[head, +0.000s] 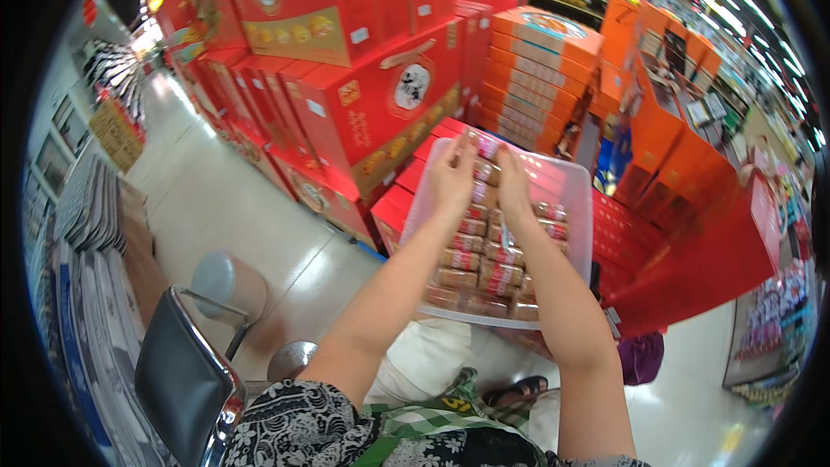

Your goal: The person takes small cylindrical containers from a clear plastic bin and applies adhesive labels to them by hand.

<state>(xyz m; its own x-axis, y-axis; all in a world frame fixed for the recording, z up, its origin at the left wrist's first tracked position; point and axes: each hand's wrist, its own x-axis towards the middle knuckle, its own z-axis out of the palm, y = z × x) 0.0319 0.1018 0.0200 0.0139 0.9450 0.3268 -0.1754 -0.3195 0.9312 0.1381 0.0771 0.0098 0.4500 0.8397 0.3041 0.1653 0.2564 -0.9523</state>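
A translucent white plastic tub [577,201] stands in front of me on red boxes, holding rows of small brown packets [460,259] in clear wrapping with red or pink labels. Over the tub's far part, my left hand [454,172] and my right hand [512,181] face each other. Between them is a clear-wrapped packet with a pink label [483,143], pressed from both sides near the fingertips. More wrapped packets lie in a line just below my hands. My forearms hide part of the tub's contents.
Large red gift boxes [402,91] are stacked at the far left of the tub. Orange boxes [538,71] stand behind it, with open orange bags [655,136] at the right. A black chair [185,376] and a round stool [227,285] stand at my left on the tiled floor.
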